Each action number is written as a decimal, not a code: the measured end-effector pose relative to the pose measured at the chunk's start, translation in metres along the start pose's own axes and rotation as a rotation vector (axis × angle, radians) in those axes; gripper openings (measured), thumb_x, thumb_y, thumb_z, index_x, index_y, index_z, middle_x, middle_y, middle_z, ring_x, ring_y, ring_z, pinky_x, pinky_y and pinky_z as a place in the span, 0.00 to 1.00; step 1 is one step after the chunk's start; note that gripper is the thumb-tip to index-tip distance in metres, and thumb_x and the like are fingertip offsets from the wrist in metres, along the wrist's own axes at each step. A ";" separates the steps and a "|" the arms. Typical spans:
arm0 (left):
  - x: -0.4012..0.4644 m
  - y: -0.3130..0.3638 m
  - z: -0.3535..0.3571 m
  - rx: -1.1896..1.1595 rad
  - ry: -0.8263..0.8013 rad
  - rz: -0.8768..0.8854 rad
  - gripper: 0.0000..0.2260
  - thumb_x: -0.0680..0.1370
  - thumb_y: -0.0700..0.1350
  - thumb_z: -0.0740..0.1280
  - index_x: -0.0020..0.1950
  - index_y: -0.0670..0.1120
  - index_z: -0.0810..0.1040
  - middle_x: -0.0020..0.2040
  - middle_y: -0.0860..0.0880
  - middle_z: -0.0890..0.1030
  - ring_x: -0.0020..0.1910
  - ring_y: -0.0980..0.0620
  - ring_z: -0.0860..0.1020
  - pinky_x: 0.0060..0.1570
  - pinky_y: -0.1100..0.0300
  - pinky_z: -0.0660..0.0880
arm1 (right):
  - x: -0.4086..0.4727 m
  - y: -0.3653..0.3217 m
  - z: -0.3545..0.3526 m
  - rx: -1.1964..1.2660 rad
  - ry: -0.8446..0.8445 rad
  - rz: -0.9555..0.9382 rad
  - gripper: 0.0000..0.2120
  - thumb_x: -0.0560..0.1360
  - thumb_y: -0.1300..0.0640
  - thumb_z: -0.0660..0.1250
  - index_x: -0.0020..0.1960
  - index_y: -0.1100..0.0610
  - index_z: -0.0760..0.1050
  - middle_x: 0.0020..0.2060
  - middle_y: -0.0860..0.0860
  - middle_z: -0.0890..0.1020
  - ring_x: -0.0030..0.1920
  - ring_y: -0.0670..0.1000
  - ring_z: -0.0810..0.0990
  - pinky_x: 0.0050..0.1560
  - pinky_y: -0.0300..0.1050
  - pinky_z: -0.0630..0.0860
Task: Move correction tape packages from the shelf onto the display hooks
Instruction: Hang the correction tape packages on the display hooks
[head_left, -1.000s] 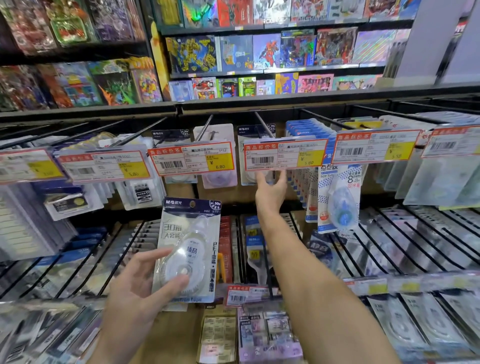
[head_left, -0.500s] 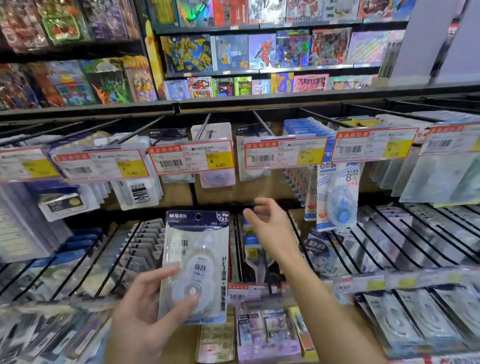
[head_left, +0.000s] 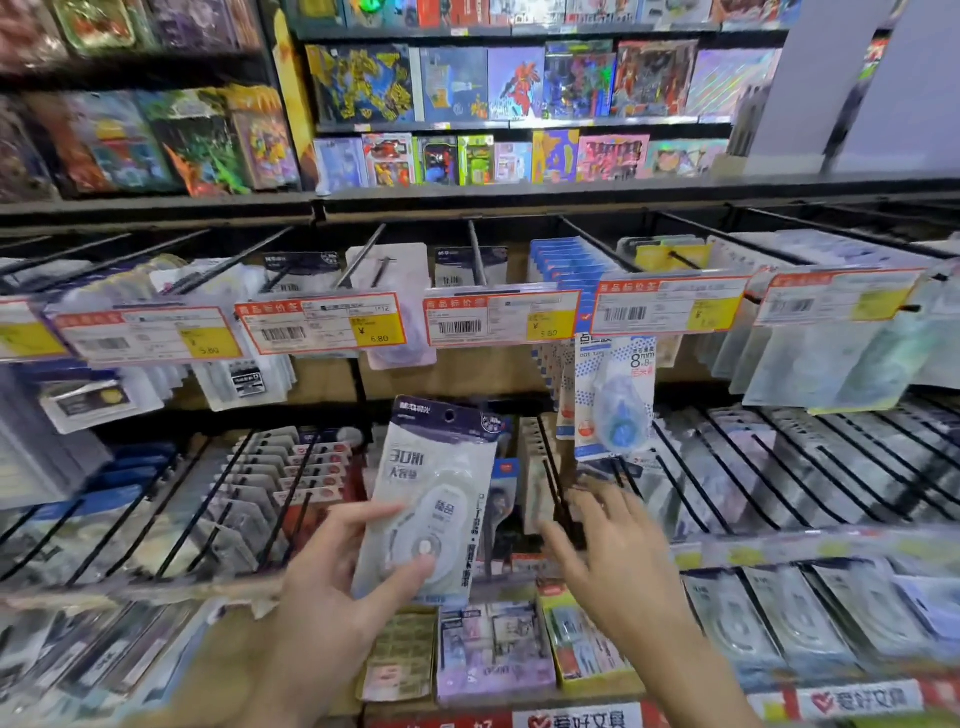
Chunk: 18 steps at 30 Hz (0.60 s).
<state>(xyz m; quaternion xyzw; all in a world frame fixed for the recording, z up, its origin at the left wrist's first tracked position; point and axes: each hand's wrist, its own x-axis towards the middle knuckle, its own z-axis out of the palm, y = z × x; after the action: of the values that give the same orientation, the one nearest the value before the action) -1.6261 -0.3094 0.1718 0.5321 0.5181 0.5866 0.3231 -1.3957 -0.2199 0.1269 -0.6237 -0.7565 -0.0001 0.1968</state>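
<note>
Left hand (head_left: 332, 587) at lower centre of the frame, gripping a correction tape package (head_left: 434, 501) upright: thumb across the clear bubble on the front, fingers curled round the left edge and back. Package top with its hang hole tilted slightly right, just below the row of price tags (head_left: 322, 325). Right hand (head_left: 615, 558) just right of the package, apart from it, fingers spread and loosely bent, holding nothing; blurred, so fingertip contact with the black hooks (head_left: 553, 483) behind impossible to tell. Above, across the middle of the frame, long display hooks (head_left: 478, 257) carrying hanging packs. A blue dotted pack (head_left: 613, 400) hanging right of centre. Coloured toy boxes (head_left: 519, 83) on the shelves along the top. More packs on lower hooks at both sides.
</note>
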 end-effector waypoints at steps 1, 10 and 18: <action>0.001 0.002 0.004 0.000 -0.001 -0.008 0.19 0.64 0.41 0.77 0.54 0.49 0.80 0.52 0.56 0.85 0.51 0.53 0.85 0.45 0.63 0.81 | 0.000 0.008 0.002 -0.002 0.026 0.003 0.35 0.79 0.32 0.44 0.62 0.54 0.79 0.59 0.53 0.80 0.61 0.56 0.77 0.64 0.54 0.74; -0.001 0.006 0.039 0.021 0.007 0.057 0.18 0.67 0.41 0.78 0.52 0.58 0.80 0.57 0.54 0.83 0.57 0.49 0.82 0.54 0.54 0.80 | -0.006 0.038 0.011 -0.119 0.011 0.002 0.29 0.79 0.35 0.52 0.54 0.53 0.83 0.51 0.52 0.85 0.54 0.57 0.82 0.56 0.55 0.78; -0.012 0.009 0.053 -0.008 0.046 0.064 0.18 0.67 0.46 0.81 0.52 0.61 0.80 0.58 0.52 0.83 0.56 0.48 0.83 0.55 0.46 0.80 | -0.008 0.040 0.019 -0.108 0.021 -0.010 0.29 0.78 0.36 0.52 0.48 0.55 0.85 0.47 0.55 0.86 0.56 0.62 0.81 0.55 0.57 0.76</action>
<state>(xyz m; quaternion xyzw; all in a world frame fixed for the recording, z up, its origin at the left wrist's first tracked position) -1.5708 -0.3087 0.1717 0.5336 0.5059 0.6105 0.2944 -1.3624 -0.2141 0.0970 -0.6296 -0.7564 -0.0482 0.1708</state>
